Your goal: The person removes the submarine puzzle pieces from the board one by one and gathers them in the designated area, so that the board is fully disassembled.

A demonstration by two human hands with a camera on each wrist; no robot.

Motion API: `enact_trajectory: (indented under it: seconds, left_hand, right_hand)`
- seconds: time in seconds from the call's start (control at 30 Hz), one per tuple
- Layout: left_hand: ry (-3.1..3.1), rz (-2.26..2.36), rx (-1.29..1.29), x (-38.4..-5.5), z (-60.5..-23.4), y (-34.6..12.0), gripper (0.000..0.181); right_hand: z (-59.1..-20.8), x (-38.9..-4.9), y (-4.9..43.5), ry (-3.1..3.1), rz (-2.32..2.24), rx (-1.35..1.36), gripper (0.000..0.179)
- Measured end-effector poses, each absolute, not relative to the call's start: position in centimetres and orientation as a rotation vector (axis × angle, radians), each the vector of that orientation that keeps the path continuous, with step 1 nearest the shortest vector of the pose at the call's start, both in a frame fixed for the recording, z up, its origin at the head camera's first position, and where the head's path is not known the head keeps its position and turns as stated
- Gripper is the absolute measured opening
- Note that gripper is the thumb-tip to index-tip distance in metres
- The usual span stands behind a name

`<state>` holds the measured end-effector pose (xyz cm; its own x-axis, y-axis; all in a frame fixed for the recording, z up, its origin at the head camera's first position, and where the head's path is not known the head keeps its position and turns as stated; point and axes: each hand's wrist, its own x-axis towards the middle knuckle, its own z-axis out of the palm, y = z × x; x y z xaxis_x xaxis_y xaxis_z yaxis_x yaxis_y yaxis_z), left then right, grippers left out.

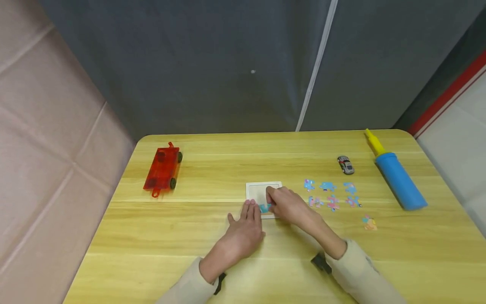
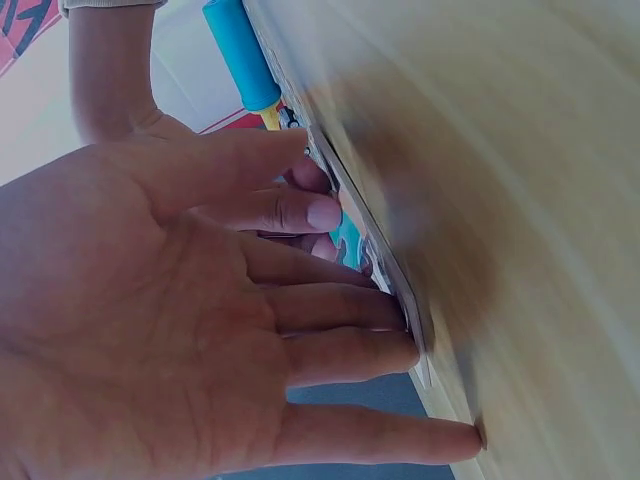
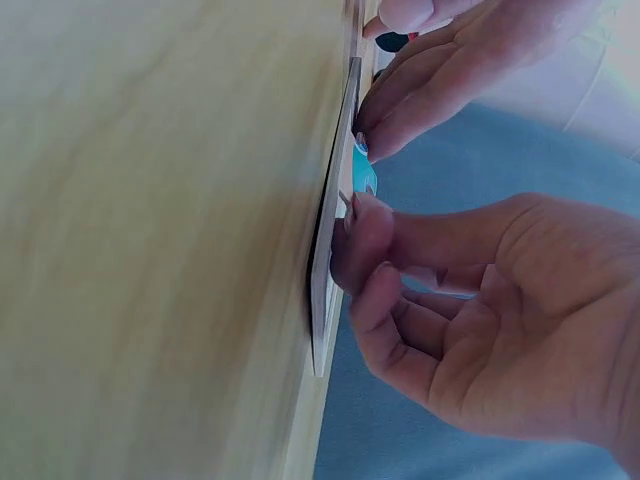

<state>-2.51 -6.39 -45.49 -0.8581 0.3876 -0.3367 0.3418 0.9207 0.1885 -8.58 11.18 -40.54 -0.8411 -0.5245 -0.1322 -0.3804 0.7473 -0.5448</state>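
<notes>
A shallow white puzzle tray (image 1: 263, 185) lies on the table in front of me, with a teal puzzle piece (image 1: 264, 208) in its near part. My left hand (image 1: 244, 234) lies at the tray's left side, its fingers straight and their tips on the tray and the piece's edge. From the right, my right hand (image 1: 290, 205) reaches over the tray. In the right wrist view its thumb and index finger (image 3: 365, 240) pinch a small puzzle piece low over the tray; the fingers hide most of it. The tray's rim (image 2: 385, 255) shows edge-on in the left wrist view.
Several loose puzzle pieces (image 1: 333, 202) lie in rows right of the tray, one (image 1: 369, 222) nearer me. Behind them are a small grey toy car (image 1: 345, 164) and a blue pump (image 1: 402, 181) with a yellow nozzle. A red wheeled toy base (image 1: 162, 169) stands at the left.
</notes>
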Motion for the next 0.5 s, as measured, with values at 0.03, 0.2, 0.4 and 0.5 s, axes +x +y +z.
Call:
enact_trajectory:
  seconds: [0.03,0.2,0.4,0.5]
  left_hand:
    - [2.706,0.169,0.536,-2.5,-45.5,-6.4,0.082]
    - [2.705,0.145,0.548,-2.4,-45.5,-6.3,0.081]
    - [2.712,0.089,0.565,-2.1,-45.2,-6.1,0.084]
    - [2.703,0.087,0.566,-1.7,-43.9,-5.9,0.086]
  right_hand:
    - [-40.5,-8.6,11.2,2.662,-0.757,-0.708,0.023]
    - [-40.3,-9.0,11.9,2.586,-0.849,-0.701,0.016]
    - [-39.1,-9.3,14.9,2.509,-0.985,-0.643,0.015]
    - [-38.5,-9.0,17.7,2.460,-1.005,-0.641,0.012]
